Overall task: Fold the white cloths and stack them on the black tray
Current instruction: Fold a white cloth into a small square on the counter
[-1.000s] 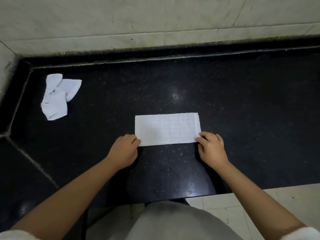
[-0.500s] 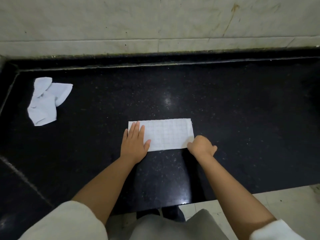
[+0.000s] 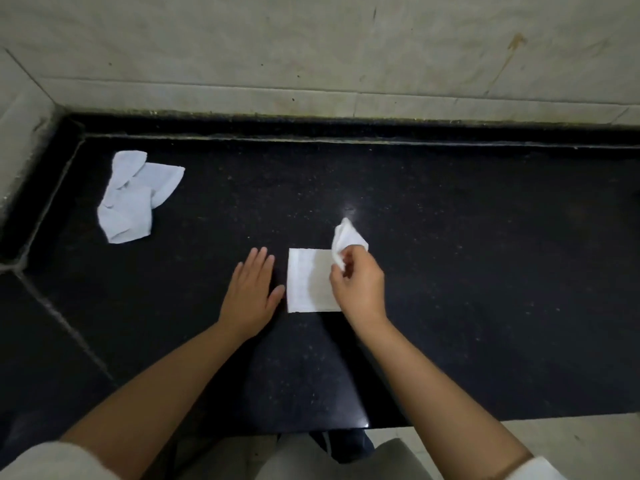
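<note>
Right now the white cloth [image 3: 308,282] lies flat on the black counter [image 3: 485,271] near the front edge, in the middle of the view, a strip already folded lengthwise. Its right end is lifted off the stone and curls up and over toward the left, pinched in the right hand [image 3: 360,285], whose fingers are closed on that raised corner. The flat part left on the counter reaches from under that hand leftward, so the fold line runs near to far and the carried end has to travel left to meet the free left edge. The left hand [image 3: 251,292] rests just beside that left edge, palm down with fingers straight and together, thumb tip close to the cloth but apparently not on it. By my reading the right hand is the working one, and the left is placed to pin or square the edges once they meet. A crumpled cloth [image 3: 135,199] sits well apart at the far left. No tray shows in this view.
</note>
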`<state>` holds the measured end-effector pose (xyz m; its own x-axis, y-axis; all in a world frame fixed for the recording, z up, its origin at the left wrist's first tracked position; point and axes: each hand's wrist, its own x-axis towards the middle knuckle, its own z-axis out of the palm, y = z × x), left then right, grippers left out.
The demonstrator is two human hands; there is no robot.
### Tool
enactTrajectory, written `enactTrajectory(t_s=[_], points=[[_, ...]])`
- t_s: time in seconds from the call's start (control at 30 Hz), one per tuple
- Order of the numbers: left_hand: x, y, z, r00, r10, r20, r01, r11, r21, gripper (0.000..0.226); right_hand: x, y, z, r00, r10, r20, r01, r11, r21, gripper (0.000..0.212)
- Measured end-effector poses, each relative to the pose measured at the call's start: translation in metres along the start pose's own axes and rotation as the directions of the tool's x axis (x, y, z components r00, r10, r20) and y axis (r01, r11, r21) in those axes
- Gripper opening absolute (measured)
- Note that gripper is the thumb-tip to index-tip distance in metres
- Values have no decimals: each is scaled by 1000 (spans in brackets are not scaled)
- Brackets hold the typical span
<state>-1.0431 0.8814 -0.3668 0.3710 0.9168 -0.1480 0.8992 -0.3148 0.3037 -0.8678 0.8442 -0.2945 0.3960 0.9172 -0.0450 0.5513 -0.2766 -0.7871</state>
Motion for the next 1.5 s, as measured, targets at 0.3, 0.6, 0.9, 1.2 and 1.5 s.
enactTrajectory(t_s=[0.3, 0.6, 0.9, 1.2, 1.5], points=[[-26, -33, 8, 994, -104, 46, 99, 991, 88, 88, -26, 29, 67, 944, -220, 245, 279, 930, -238, 11], [-26, -34, 8, 996, -91, 13, 90, 992, 86, 88, -19, 19, 64, 964, -266, 26, 267, 959, -89, 8], [-26, -34, 8, 995, -94, 34, 90, 992, 82, 89, -32, 41, 75, 916, -336, 217, 377, 907, -187, 14], [-26, -35, 8, 997, -78, 29, 75, 993, 91, 87, -35, 31, 86, 974, -227, 13, 227, 974, 14, 26], [-26, -35, 10, 998, -62, -19, 63, 997, 49, 72, -36, 48, 66, 774, -559, 297, 629, 733, -259, 37]])
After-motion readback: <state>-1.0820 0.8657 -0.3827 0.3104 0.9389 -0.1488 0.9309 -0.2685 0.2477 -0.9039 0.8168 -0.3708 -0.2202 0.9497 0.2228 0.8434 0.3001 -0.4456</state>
